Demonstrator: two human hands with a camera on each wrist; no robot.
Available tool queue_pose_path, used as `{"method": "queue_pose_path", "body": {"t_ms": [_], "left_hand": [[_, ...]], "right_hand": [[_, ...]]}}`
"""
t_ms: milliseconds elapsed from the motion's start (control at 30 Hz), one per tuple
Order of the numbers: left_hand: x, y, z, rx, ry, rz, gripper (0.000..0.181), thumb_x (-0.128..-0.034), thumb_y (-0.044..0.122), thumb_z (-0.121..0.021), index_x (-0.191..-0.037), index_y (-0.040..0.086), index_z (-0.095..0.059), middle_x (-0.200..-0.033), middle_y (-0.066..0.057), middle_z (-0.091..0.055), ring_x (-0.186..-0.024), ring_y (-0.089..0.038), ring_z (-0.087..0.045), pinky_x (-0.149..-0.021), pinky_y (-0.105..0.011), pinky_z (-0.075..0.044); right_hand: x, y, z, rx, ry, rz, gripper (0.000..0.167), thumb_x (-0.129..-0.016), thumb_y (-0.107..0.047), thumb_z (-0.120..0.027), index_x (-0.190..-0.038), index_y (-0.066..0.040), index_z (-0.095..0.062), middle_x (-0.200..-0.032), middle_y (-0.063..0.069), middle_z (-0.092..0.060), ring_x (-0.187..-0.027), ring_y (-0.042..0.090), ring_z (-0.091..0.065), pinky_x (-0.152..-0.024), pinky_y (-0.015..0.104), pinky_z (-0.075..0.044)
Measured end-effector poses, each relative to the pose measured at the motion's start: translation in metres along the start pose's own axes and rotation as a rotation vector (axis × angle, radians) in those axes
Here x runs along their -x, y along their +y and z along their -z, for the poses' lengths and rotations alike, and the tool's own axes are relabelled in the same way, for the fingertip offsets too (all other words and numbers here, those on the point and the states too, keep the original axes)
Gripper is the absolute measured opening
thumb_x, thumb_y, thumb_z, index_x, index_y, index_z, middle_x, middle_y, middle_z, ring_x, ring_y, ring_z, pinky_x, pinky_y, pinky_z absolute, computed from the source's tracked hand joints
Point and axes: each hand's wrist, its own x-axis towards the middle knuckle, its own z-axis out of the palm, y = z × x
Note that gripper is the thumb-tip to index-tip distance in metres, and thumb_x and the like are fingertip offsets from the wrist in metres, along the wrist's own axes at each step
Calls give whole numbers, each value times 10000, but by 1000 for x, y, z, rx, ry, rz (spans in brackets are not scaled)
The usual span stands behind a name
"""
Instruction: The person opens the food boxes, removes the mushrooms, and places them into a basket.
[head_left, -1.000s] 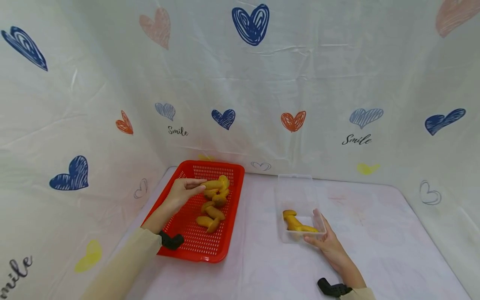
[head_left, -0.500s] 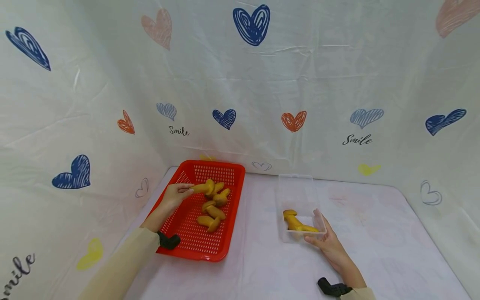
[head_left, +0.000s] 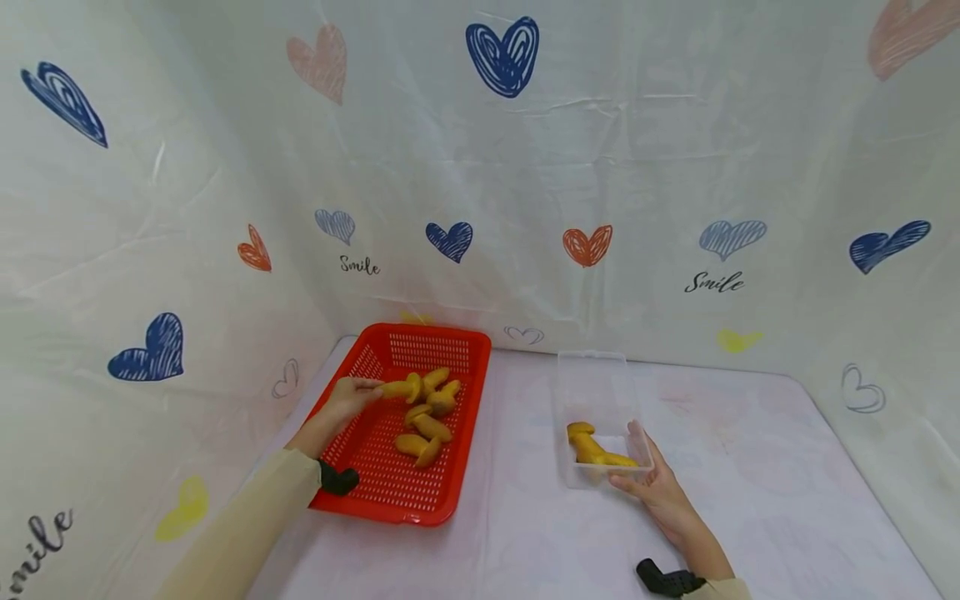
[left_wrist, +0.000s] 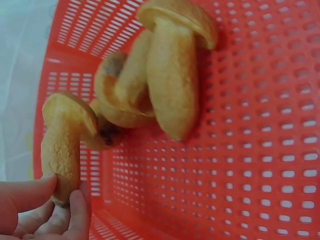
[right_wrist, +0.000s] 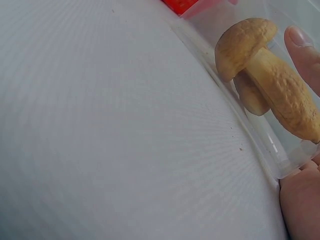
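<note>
My left hand (head_left: 349, 400) pinches a yellow-brown mushroom (left_wrist: 62, 142) by its stem end, between thumb and fingers, with the cap pointing away. It holds this over the left side of a red slotted basket (head_left: 467, 433). Several similar mushrooms (head_left: 430, 425) lie in a loose line inside the basket. To the right, my right hand (head_left: 663, 496) grips the front right corner of a clear plastic box (head_left: 592, 379), whose lid is raised at the back. A mushroom (right_wrist: 287, 95) lies in the box, and part of another mushroom (right_wrist: 251, 95) shows beneath it.
Both containers stand on a pale covered table (head_left: 521, 467), with a stretch of tabletop between them. A white curtain (head_left: 517, 183) printed with hearts hangs behind and at the sides. Dark straps (head_left: 666, 577) circle the wrists.
My left hand has drawn the pinched mushroom left and slightly nearer, off the others at the basket's far end. My right hand keeps its grip on the box.
</note>
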Motion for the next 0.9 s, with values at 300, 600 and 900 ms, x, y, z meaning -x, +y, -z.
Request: {"method": "queue_pose_path", "body": {"t_ms": [300,600,900], "left_hand": [[-6,-10,0,5,-74,54,360,-1035,-7,-479,-1326,-217,-457,-1245,-326,-552,-1094,-344,-559,-937,-381,-502],[-12,-22,-1,-7,-73,65,328,-1011,-52,-477,-1282,-235,-483,-1106,-226,-583,-910,-221,-530,-788,-274,-490],[-15,-26,-7,-128,-49,32,298,-993,-77,-486,-1249,-219,-541,-1238,-351,-549,-1056,-350,-562,-869,-366,-513]], "right_hand": [[0,-1,0,-22,3,-24,1049,-889,-44,-740,-1618,-235,-9,-1670,20,64,-1509,298,51,-1103,202,-242],[0,-1,0,-15,-6,-1,1037,-890,-33,-735,-1618,-222,-22,-1670,40,60,-1506,318,46,-1018,91,-299],[1,1,2,-7,-11,12,1042,-881,-42,-746,-1618,-206,-27,-1665,97,74,-1496,364,48,-947,40,-333]]}}
